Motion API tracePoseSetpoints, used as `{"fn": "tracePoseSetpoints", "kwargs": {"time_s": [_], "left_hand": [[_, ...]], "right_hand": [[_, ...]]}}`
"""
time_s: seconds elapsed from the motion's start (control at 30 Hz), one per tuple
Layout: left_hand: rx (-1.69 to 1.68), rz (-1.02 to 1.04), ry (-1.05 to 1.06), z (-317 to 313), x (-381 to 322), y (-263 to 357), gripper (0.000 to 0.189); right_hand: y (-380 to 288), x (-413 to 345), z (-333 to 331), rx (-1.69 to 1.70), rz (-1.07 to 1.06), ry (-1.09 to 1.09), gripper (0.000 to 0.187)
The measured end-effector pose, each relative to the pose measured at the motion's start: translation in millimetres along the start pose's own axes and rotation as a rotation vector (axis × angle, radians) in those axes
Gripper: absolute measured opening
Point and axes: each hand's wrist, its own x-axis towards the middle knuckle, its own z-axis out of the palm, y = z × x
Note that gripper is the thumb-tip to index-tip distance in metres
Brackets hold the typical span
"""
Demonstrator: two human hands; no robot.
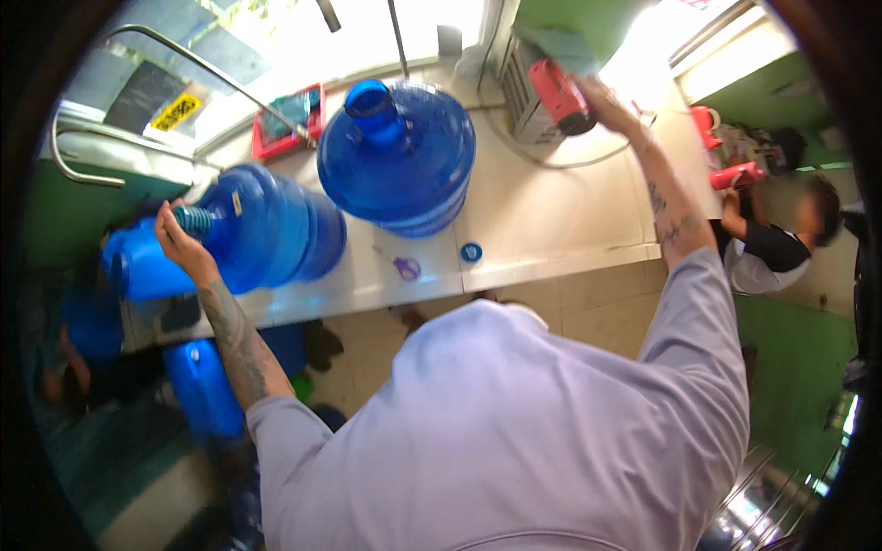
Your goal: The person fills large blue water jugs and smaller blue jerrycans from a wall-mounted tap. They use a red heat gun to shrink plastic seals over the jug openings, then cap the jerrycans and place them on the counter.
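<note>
My left hand grips the ribbed teal neck of a large blue water jug, whose mouth points left. I cannot tell whether this jug lies flat or is only tilted. In my right hand is a red hot-air gun, raised over the far right of the counter, with its dark end towards me. A second blue water jug stands upright on the counter between my hands, its mouth uncovered. In front of it are purple-handled scissors and a round blue cap.
Behind the jugs sits a red tray, with a bent metal pipe over it. A grey cable curves across the tiled counter. Another blue container is far left. A person holds a red bottle at right.
</note>
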Motion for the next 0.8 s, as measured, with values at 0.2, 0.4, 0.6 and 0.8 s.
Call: {"fn": "tracePoseSetpoints", "kwargs": {"time_s": [0.2, 0.4, 0.6, 0.8], "left_hand": [[-0.181, -0.295, 0.083, 2.5, -9.3, 11.9, 0.061], [0.501, -0.096, 0.089, 24.1, -59.2, 0.4, 0.07], [0.954, -0.14, 0.179, 36.0, -69.1, -13.2, 0.096], [0.76, -0.03, 0.051, -6.9, -41.2, -33.6, 0.098]], "right_hand": [[57.0, 1.7, 15.3, 0.097, 0.092, 0.063, 0.074], [-82.9, -118.2, 55.6, 0.35, 0.422, 0.622, 0.022], [-273.7, -160.1, 221.8, 0.838, 0.429, -0.36, 0.055], [-268.8, -137.6, 278.6, 0.311, -0.082, -0.576, 0.057]]}}
